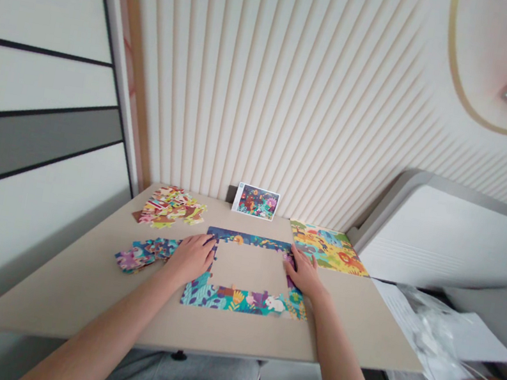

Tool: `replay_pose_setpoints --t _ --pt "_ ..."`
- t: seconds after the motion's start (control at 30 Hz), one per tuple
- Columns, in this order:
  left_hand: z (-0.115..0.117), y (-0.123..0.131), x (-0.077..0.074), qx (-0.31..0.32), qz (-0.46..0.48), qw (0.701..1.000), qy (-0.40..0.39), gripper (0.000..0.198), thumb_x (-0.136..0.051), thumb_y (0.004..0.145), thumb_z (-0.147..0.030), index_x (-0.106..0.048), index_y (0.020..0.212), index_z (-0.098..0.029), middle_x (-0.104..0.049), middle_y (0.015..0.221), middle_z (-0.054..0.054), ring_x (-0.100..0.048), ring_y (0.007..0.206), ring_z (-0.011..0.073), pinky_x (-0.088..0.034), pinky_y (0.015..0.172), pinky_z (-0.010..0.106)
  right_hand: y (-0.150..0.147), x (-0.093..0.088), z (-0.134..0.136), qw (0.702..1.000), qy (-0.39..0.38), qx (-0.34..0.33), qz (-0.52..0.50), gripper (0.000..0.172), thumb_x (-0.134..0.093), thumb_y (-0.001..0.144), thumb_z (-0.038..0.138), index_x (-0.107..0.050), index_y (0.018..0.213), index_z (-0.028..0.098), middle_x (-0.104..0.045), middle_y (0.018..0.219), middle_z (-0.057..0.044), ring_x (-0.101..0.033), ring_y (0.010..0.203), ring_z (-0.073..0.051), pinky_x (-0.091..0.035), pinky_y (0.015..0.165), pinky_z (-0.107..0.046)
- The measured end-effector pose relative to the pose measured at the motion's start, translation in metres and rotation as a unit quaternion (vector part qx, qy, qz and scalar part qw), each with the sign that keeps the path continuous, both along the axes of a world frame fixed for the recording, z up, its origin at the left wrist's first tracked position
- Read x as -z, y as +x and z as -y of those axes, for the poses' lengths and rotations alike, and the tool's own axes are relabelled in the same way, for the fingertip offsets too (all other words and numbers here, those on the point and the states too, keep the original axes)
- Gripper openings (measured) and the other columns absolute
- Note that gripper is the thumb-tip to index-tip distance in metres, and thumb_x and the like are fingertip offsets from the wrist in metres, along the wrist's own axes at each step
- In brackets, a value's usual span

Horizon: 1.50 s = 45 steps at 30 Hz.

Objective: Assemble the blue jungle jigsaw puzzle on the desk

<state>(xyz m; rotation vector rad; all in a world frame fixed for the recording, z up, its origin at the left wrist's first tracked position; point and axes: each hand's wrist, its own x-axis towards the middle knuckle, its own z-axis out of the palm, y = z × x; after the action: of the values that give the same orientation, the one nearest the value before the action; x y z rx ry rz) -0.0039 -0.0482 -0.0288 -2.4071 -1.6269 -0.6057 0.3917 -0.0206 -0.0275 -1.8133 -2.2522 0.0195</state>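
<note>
I'm resting my left hand (191, 259) with its fingers spread over the upper left corner of the jigsaw border (244, 302), and my right hand (305, 273) is lying open on the border's upper right side. Neither hand is clenched, and I don't seem to be grasping a piece. The border is sitting near the middle of the worktop (69, 305), and I'm probably pressing down to steady it. A heap of loose pieces (145, 255) is lying just beside my left hand, within easy reach. A second heap (170, 207) is filling the far left corner, a joined section (326, 247) is occupying the far right corner, and a picture card (255, 201) is leaning against the ribbed wall (261, 87), facing me for reference.
</note>
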Motion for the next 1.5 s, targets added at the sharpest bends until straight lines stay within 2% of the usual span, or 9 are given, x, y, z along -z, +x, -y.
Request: replay_pose_setpoints --t 0.17,0.3,0.4,0.57,0.73,0.9,1.1,1.33,1.5 --pt "-0.001 -0.001 0.000 0.006 0.008 1.000 -0.001 0.038 -0.045 0.099 -0.028 -0.065 0.130 -0.018 -0.062 0.137 0.012 -0.058 0.124 0.0273 -0.043 0.108 0.043 0.001 -0.006 -0.003 1.000 -0.004 -0.008 0.030 0.066 -0.040 0.099 0.052 -0.032 0.159 0.025 -0.049 0.153 -0.012 -0.038 0.145 -0.031 -0.003 0.123 -0.057" --pt "-0.002 -0.002 0.001 0.011 0.024 1.000 -0.002 0.038 -0.046 0.098 -0.028 -0.065 0.129 -0.019 -0.063 0.137 0.012 -0.059 0.124 0.0275 -0.044 0.108 0.044 0.005 -0.011 -0.010 0.998 -0.031 -0.035 0.032 0.068 -0.041 0.098 0.056 -0.031 0.159 0.027 -0.033 0.164 -0.008 -0.025 0.152 -0.033 0.000 0.122 -0.060" --pt "-0.003 -0.002 0.001 0.010 0.026 1.000 -0.001 0.037 -0.046 0.098 -0.028 -0.066 0.129 -0.020 -0.063 0.137 0.012 -0.059 0.123 0.0268 -0.044 0.108 0.043 0.008 -0.011 -0.014 0.996 -0.069 -0.059 0.020 0.067 -0.038 0.100 0.056 -0.029 0.160 0.028 -0.031 0.165 -0.006 -0.021 0.154 -0.032 0.000 0.123 -0.061" --pt "-0.003 -0.001 0.002 0.010 0.016 1.000 0.001 0.038 -0.046 0.098 -0.028 -0.065 0.129 -0.018 -0.062 0.137 0.012 -0.059 0.124 0.0273 -0.044 0.108 0.043 0.010 -0.009 -0.018 0.995 -0.079 -0.069 -0.004 0.062 -0.039 0.100 0.054 -0.037 0.157 0.029 -0.036 0.162 -0.005 -0.026 0.153 -0.031 0.002 0.124 -0.060" --pt "-0.002 -0.001 0.002 0.008 0.024 1.000 0.001 0.038 -0.046 0.098 -0.028 -0.066 0.129 -0.019 -0.062 0.137 0.012 -0.059 0.124 0.0281 -0.045 0.108 0.044 0.008 -0.010 -0.015 0.995 -0.054 -0.075 -0.033 0.056 -0.046 0.099 0.052 -0.049 0.150 0.030 -0.047 0.156 -0.006 -0.036 0.148 -0.032 -0.004 0.124 -0.060" --pt "-0.004 -0.002 0.003 0.009 0.029 0.999 -0.009 0.038 -0.046 0.098 -0.029 -0.065 0.130 -0.021 -0.062 0.138 0.012 -0.058 0.125 0.0272 -0.044 0.109 0.045 0.006 -0.008 -0.006 0.996 -0.007 -0.042 -0.078 0.049 -0.053 0.095 0.055 -0.063 0.135 0.029 -0.056 0.148 -0.008 -0.047 0.139 -0.033 -0.012 0.122 -0.062" --pt "-0.003 -0.002 0.003 0.011 0.029 0.999 -0.005 0.038 -0.047 0.098 -0.028 -0.065 0.129 -0.019 -0.062 0.138 0.013 -0.059 0.124 0.0270 -0.043 0.109 0.043 0.006 -0.008 -0.004 0.993 -0.014 -0.031 -0.109 0.052 -0.056 0.092 0.058 -0.062 0.134 0.029 -0.055 0.147 -0.010 -0.048 0.137 -0.034 -0.024 0.118 -0.060" --pt "0.005 0.006 -0.015 0.012 -0.050 0.998 0.024 0.038 -0.047 0.096 -0.021 -0.063 0.130 -0.018 -0.060 0.139 0.015 -0.053 0.130 0.0300 -0.036 0.113 0.048 0.007 -0.009 -0.005 0.992 -0.023 -0.025 -0.118 0.049 -0.058 0.090 0.059 -0.065 0.131 0.031 -0.055 0.147 -0.008 -0.047 0.137 -0.034 -0.022 0.119 -0.058" --pt "-0.003 0.043 -0.031 0.096 -0.072 0.993 0.013 0.044 -0.044 0.093 -0.009 -0.061 0.132 -0.020 -0.059 0.140 0.014 -0.048 0.135 0.0282 -0.028 0.119 0.048 0.006 -0.012 -0.002 0.990 -0.018 -0.030 -0.138 0.046 -0.060 0.089 0.057 -0.063 0.126 0.030 -0.060 0.140 -0.007 -0.050 0.134 -0.031 -0.025 0.118 -0.055"
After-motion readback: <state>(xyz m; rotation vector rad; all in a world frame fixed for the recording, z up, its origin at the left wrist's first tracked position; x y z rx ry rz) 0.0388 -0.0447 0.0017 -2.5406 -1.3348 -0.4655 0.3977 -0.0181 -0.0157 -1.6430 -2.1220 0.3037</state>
